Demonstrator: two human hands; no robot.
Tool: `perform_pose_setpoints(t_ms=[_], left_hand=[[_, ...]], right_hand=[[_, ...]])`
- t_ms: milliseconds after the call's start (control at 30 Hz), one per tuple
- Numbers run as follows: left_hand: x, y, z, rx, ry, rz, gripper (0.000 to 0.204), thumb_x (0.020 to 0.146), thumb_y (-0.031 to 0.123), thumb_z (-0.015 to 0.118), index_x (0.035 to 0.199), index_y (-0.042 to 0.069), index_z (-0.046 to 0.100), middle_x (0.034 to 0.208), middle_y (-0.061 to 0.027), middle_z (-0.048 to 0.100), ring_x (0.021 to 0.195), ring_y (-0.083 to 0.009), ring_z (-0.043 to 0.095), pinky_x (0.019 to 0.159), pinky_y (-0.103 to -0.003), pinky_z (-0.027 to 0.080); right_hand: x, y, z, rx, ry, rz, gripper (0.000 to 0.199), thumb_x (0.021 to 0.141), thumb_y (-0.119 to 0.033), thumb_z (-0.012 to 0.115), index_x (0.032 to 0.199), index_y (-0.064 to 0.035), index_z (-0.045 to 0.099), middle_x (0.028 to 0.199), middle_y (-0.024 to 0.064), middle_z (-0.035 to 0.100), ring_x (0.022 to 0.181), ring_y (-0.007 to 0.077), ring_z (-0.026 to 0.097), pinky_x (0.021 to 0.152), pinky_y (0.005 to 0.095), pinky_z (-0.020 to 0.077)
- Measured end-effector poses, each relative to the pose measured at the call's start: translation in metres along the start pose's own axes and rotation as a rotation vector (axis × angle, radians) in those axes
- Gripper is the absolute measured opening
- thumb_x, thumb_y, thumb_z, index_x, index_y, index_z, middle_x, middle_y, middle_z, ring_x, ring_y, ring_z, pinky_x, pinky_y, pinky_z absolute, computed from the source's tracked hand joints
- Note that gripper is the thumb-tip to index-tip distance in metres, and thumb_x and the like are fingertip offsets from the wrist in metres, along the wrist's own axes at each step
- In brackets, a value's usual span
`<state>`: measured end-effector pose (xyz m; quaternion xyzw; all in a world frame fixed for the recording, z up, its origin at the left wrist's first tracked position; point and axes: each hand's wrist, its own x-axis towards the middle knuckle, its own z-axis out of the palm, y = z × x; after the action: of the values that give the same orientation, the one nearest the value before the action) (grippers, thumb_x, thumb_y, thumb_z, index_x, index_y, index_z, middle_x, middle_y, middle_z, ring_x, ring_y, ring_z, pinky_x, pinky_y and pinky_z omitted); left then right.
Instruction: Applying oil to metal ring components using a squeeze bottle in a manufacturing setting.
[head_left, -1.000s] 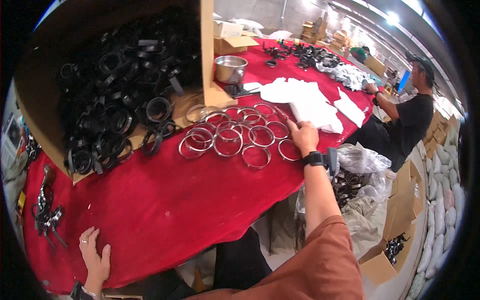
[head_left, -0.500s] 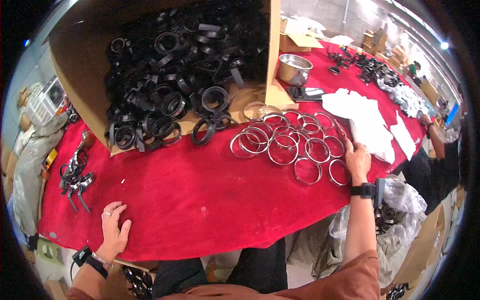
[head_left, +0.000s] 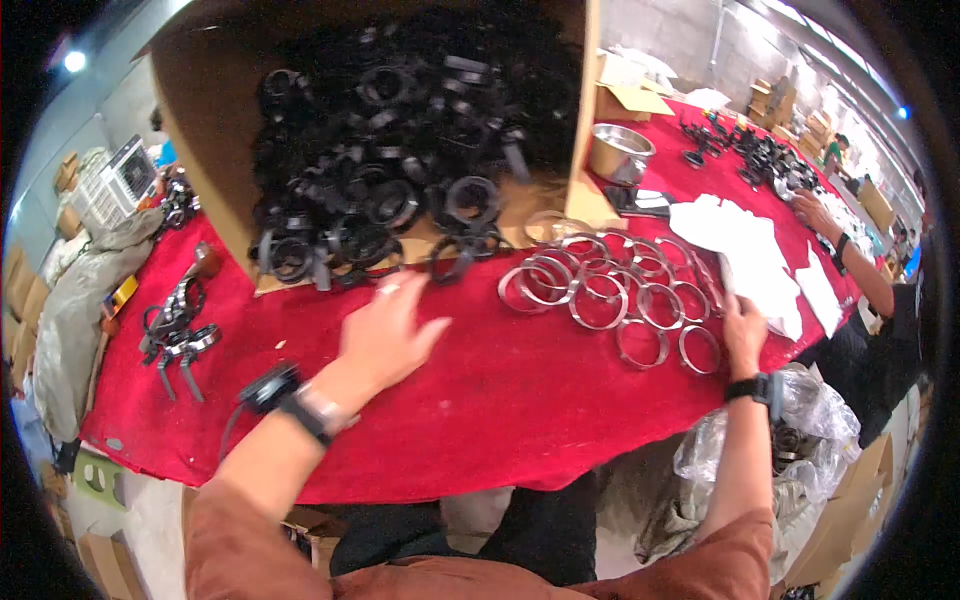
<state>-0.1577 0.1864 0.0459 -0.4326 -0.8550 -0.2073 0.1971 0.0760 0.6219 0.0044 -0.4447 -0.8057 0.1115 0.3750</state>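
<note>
My left hand (head_left: 385, 335), a little blurred, reaches over the red cloth with thumb and fingers apart. It holds nothing I can see. Its fingertips come close to the black ring clamps (head_left: 455, 255) at the front of an open cardboard box (head_left: 590, 195). At the right, my right hand (head_left: 745, 330) is closed round a slim, greyish tool (head_left: 725, 272), whose exact kind I cannot make out. Beside that hand lies a spread of thin silver metal rings (head_left: 600, 300), several of them overlapping.
Black clamps with levers (head_left: 182, 340) lie at the left on the red cloth (head_left: 450, 420). A metal pot (head_left: 620, 153), a dark phone-like object (head_left: 640, 202) and white cloth (head_left: 740, 250) are at the right. Beyond, a co-worker's hand (head_left: 815, 213) touches a pile of parts.
My left hand has moved from the table's near left edge up toward the box front. My right hand has lifted the slim tool from beside the rings. The whole view has shifted.
</note>
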Motion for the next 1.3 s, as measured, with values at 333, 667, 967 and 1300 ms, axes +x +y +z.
perform_pose_setpoints(t_ms=[333,667,967,1300], left_hand=[[-0.01,-0.041,0.024,-0.026,-0.156,0.048,0.015,0.077,0.014,0.056,0.087,0.002,0.056,0.09,-0.0132,0.06,0.088,-0.0304,0.059,0.069,-0.042,0.051],[-0.157,-0.125,-0.116,0.046,0.277,-0.329,0.028,0.074,0.024,0.069,0.093,0.005,0.059,0.09,-0.0126,0.059,0.084,-0.0284,0.059,0.072,-0.037,0.05],[-0.194,-0.233,-0.131,-0.165,0.337,-0.858,0.037,0.079,0.017,0.068,0.108,-0.004,0.057,0.073,-0.0093,0.063,0.065,-0.0127,0.058,0.059,-0.029,0.048],[-0.193,-0.235,-0.109,-0.36,0.412,-0.753,0.031,0.082,0.011,0.062,0.111,-0.001,0.056,0.09,-0.0124,0.063,0.081,-0.0191,0.061,0.069,-0.031,0.049]], right_hand=[[-0.096,-0.127,-0.037,0.504,-0.216,-0.329,0.019,0.089,-0.007,0.055,0.105,0.0024,0.06,0.091,0.006,0.061,0.08,0.0122,0.055,0.071,0.0254,0.0447],[-0.119,-0.295,0.069,-0.06,-0.393,-0.872,0.068,0.071,0.008,0.056,0.134,-0.0034,0.034,0.133,0.0239,0.039,0.12,0.039,0.041,0.098,0.0416,0.0377],[-0.107,-0.3,0.106,0.073,-0.232,-0.743,0.055,0.071,0.006,0.056,0.124,-0.0016,0.043,0.12,0.0225,0.05,0.112,0.0389,0.047,0.095,0.0426,0.0392],[-0.095,-0.297,0.105,0.062,-0.435,-0.721,0.055,0.066,-0.001,0.068,0.117,0.0005,0.049,0.113,0.0222,0.054,0.108,0.0384,0.05,0.092,0.0427,0.0399]])
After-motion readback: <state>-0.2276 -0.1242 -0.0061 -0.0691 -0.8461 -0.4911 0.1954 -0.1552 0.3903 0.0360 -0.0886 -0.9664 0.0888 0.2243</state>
